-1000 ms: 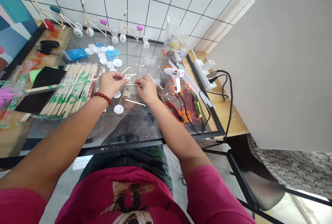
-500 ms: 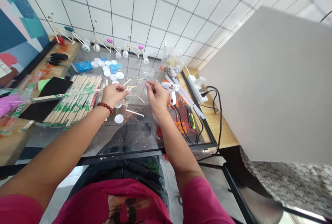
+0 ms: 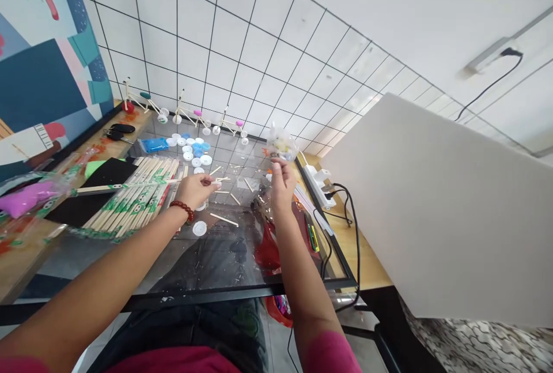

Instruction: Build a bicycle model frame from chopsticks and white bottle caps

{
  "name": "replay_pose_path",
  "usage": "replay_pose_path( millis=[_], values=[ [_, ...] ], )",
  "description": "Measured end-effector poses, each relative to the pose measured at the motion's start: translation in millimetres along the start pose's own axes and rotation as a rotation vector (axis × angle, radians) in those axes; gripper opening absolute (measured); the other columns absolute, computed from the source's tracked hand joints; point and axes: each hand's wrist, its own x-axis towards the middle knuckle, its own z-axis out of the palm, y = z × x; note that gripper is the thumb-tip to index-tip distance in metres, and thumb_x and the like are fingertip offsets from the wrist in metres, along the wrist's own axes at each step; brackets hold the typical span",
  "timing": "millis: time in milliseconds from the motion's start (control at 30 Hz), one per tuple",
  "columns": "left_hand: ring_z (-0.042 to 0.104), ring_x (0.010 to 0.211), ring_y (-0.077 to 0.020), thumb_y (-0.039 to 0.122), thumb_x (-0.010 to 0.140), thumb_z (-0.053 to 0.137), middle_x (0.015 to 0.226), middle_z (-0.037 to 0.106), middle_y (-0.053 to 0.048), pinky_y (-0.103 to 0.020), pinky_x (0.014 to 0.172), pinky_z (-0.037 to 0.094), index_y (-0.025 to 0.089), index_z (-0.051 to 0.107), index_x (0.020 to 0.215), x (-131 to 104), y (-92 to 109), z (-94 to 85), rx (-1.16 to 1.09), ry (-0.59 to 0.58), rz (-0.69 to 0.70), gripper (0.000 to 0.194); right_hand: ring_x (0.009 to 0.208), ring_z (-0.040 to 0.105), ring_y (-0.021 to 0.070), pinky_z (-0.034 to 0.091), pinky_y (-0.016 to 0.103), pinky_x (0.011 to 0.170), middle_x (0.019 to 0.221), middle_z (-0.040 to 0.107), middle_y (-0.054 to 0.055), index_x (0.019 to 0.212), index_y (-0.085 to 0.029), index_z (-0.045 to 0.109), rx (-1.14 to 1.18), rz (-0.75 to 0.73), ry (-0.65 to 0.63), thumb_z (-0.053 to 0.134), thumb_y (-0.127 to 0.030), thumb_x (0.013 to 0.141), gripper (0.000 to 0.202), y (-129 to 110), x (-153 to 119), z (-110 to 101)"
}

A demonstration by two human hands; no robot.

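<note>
In the head view, the left hand (image 3: 196, 191) is just right of the chopstick bundle (image 3: 133, 200), thumb and fingers pinched on a small white piece (image 3: 217, 185), which sits a little farther right of the bundle. The right hand (image 3: 283, 188) is well off to the bundle's right; from where I stand I can't tell whether its fingers grasp anything. A loose stick (image 3: 223, 220) and a white cap (image 3: 199, 228) lie right of the bundle, on the person's side of its middle. Beyond its far end I see a cluster of bottle caps (image 3: 196, 146) and a blue packet (image 3: 154, 145). Far to its right are a power strip (image 3: 318, 183) and a yellow-green cutter (image 3: 311, 234).
</note>
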Motion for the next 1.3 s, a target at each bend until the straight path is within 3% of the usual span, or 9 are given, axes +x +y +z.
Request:
replay_pose_path(
  millis=[100,200,267,433,567,733,1133,1300],
  values=[
    [0.075,0.087,-0.0248,0.041,0.07,0.087,0.087,0.081,-0.006,-0.034,0.079,0.055,0.022,0.079,0.084,-2.1,2.2,-0.6,0.017,-0.002,-0.001,0.025,0.06,0.049,0.0126,0.041,0.026,0.058,0.068,0.056,-0.004,0.101,-0.02,0.071,-0.044,-0.01,-0.036,0.069,-0.068,0.088,0.05,2.6,-0.4,6.1],
    [0.075,0.087,-0.0248,0.04,0.067,0.088,0.086,0.081,-0.006,-0.034,0.079,0.055,0.022,0.078,0.082,-3.2,4.5,-1.2,0.011,0.001,0.003,0.025,0.046,0.039,0.0114,0.033,0.026,0.048,0.055,0.045,-0.009,0.094,-0.021,0.068,0.041,0.116,-0.083,0.056,-0.073,0.094,0.053,9.4,-8.3,12.2],
    [0.075,0.087,-0.0253,0.04,0.065,0.089,0.086,0.081,-0.006,-0.035,0.08,0.056,0.022,0.078,0.081,-3.2,5.5,-1.4,-0.004,0.001,-0.001,0.027,0.045,0.039,0.012,0.033,0.026,0.048,0.053,0.043,-0.008,0.089,-0.022,0.068,0.023,0.087,-0.086,0.049,-0.074,0.097,0.056,13.1,-14.6,13.9],
    [0.074,0.083,-0.0251,0.042,0.059,0.093,0.083,0.08,-0.006,-0.034,0.077,0.056,0.021,0.077,0.079,-3.3,6.6,-1.1,-0.048,0.003,-0.012,0.032,0.072,0.065,0.0183,0.049,0.03,0.072,0.077,0.07,0.003,0.096,-0.021,0.076,-0.424,-0.195,-0.299,0.06,-0.053,0.101,0.036,16.9,-27.2,15.2],
    [0.074,0.083,-0.0252,0.04,0.057,0.095,0.082,0.08,-0.006,-0.035,0.078,0.056,0.021,0.078,0.079,-2.9,5.2,-0.3,-0.044,0.014,0.002,0.033,0.096,0.071,0.0223,0.051,0.032,0.088,0.104,0.077,0.009,0.112,-0.021,0.08,-0.705,-0.148,-0.509,0.064,-0.025,0.101,0.02,19.6,-31.9,21.2],
    [0.074,0.083,-0.0253,0.04,0.057,0.094,0.083,0.08,-0.007,-0.035,0.079,0.058,0.02,0.078,0.08,-0.5,0.4,1.8,-0.084,0.008,-0.005,0.035,0.112,0.068,0.0269,0.047,0.037,0.096,0.115,0.077,0.01,0.116,-0.023,0.082,-0.862,-0.067,-0.664,0.066,-0.027,0.102,0.021,19.3,-35.1,28.9],
    [0.074,0.083,-0.0241,0.043,0.059,0.092,0.085,0.08,-0.007,-0.034,0.078,0.058,0.02,0.08,0.086,5.8,-11.2,5.7,-0.08,-0.012,0.035,0.037,0.114,0.063,0.0276,0.039,0.038,0.091,0.118,0.076,0.01,0.115,-0.027,0.082,-0.94,-0.115,-0.766,0.059,-0.029,0.106,0.025,14.4,-40.1,42.4],
    [0.074,0.084,-0.0245,0.042,0.06,0.092,0.086,0.08,-0.007,-0.034,0.078,0.057,0.02,0.08,0.086,4.7,-9.3,5.1,-0.072,-0.009,0.03,0.036,0.11,0.067,0.0254,0.043,0.037,0.093,0.114,0.078,0.01,0.115,-0.025,0.08,-0.83,-0.117,-0.61,0.061,-0.029,0.104,0.022,19.1,-38.8,38.0]
  ],
)
